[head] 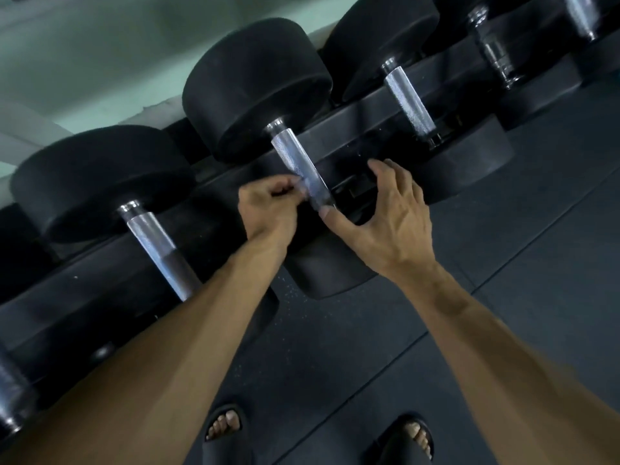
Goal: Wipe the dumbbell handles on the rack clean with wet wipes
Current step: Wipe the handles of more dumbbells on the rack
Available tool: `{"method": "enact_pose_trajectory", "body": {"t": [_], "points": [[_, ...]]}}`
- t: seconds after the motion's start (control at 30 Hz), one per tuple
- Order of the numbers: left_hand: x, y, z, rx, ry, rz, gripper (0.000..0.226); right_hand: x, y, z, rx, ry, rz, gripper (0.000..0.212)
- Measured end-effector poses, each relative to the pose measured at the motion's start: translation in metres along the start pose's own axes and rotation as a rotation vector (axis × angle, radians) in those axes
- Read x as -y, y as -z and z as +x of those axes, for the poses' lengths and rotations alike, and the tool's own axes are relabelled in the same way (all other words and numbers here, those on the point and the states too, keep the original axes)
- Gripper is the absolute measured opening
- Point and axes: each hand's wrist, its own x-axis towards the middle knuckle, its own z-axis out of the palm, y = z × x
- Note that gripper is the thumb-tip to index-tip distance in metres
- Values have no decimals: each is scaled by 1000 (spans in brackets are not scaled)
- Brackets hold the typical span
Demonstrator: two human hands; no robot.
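Observation:
The middle dumbbell has a knurled silver handle (295, 159) between two black rubber heads and lies on the black rack (339, 129). A thin, pale wet wipe (311, 188) is wrapped around the lower end of that handle. My left hand (268, 209) has its fingers curled and pinches the wipe's left edge. My right hand (385, 216) hovers to the right of the handle with fingers spread. Its thumb tip touches the handle's lower end just below the wipe.
More dumbbells lie on the rack: one at the left with its handle (157, 243), one at the right with its handle (407, 105), and others at the top right. Dark rubber floor tiles (503, 263) lie below. My feet in black sandals (224, 427) stand close to the rack.

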Motion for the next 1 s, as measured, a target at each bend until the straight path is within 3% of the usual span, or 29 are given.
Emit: {"method": "enact_pose_trajectory", "body": {"t": [0.13, 0.3, 0.43, 0.5, 0.7, 0.87, 1.0], "points": [[-29, -5, 31, -228, -37, -120, 29, -2, 0, -1, 17, -15, 10, 98], [-15, -4, 5, -127, -42, 8, 23, 0, 2, -1, 27, -13, 8, 96], [-32, -11, 29, -323, -35, -110, 24, -1, 2, -1, 22, -12, 13, 96], [-39, -12, 34, -338, -38, -98, 24, -2, 1, -1, 16, -12, 17, 95], [-13, -2, -26, 28, 15, 166, 23, -2, 1, 0, 25, -1, 35, 93], [-30, -1, 3, -128, 47, 73, 27, -3, 0, -1, 16, -4, 31, 91], [-21, 0, -20, 152, 108, 217, 32, -2, 0, -2, 0, -13, 59, 94]]}}
